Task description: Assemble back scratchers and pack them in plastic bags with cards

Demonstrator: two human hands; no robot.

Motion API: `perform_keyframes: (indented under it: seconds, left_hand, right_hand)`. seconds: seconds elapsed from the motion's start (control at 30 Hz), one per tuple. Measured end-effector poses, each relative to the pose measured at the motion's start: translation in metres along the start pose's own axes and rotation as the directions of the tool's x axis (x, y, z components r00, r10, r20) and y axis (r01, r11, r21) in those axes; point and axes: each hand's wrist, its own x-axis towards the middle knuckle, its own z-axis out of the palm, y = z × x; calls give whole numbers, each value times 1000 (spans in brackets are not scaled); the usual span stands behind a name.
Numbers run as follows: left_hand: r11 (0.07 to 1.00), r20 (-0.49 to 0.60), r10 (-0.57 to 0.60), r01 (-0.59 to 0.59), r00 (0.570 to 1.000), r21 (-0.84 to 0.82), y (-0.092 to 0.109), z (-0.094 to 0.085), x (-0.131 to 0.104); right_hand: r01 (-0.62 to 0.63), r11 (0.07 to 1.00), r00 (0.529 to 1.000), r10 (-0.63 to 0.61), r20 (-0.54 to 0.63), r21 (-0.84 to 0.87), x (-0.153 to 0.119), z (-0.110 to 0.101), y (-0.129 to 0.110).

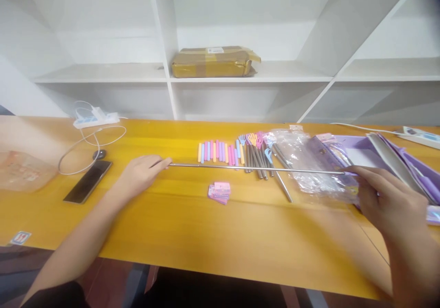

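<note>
One slim metal rod (256,168) stretches almost level across the centre of the frame, its ends pinched by the left hand (146,173) at centre left and the right hand (395,202) at the right; gripping both ends probably keeps it straight and steady above the table (178,230). Just beyond, in mid-frame, coloured sticks (220,153) lie side by side, perhaps lined up for easy picking, next to bundled metal rods (250,159) with hand-shaped heads. A small pile of pink cards (220,191) lies below the held rod. Right of centre, a crumpled clear bag (302,156) glares too much to show its contents fully. The rod's right tip is hidden by fingers, that hand is blurred, and the purple box (347,138) behind it is cut off at the right edge.
</note>
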Motion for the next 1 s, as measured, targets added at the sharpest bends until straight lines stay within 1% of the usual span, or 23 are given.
perform_keyframes:
  seconds: [0.07,0.17,0.23,0.3,0.4,0.43,0.5,0.57,0.63,0.7,0.77,0.87,0.93,1.0]
  left_hand:
    - [1000,16,8,-8,1000,-18,7,6,2]
    - [1000,29,20,-19,999,-25,21,18,7]
    - [999,18,24,-23,1000,-23,32,26,12]
    - [998,27,26,-25,999,-51,43,33,17]
    - [994,69,18,-10,997,-113,60,40,29]
    - [992,83,14,-3,996,-128,67,41,35]
    - [988,120,4,14,993,-151,80,43,48]
    - [986,135,15,8,991,-169,91,45,62]
    - [985,121,41,-20,992,-170,98,48,74]
    - [988,86,55,-42,995,-148,100,50,81]
    - [991,64,59,-51,996,-121,99,50,83]
    - [992,105,80,-69,991,-103,98,49,79]
    - [993,138,90,-78,986,-93,98,47,76]
    - [993,140,97,-87,985,-77,99,47,75]
  right_hand:
    - [41,998,999,-42,18,41,4,6,-6]
    - [60,992,990,-73,122,107,10,17,-19]
    - [95,986,972,-122,203,138,15,25,-31]
    - [169,969,950,-209,232,181,21,32,-47]
    - [287,918,913,-349,212,273,34,39,-79]
    - [294,907,909,-363,204,303,39,41,-92]
    - [301,889,908,-378,182,346,48,45,-121]
    - [303,888,914,-374,159,347,57,50,-149]
    - [310,886,910,-382,164,344,62,56,-172]
    - [318,892,912,-380,153,321,64,62,-187]
    - [334,897,922,-375,98,288,63,67,-196]
    - [366,890,922,-387,26,274,58,70,-200]
    - [376,881,917,-397,18,286,56,70,-201]
    - [377,876,916,-400,18,302,55,68,-201]
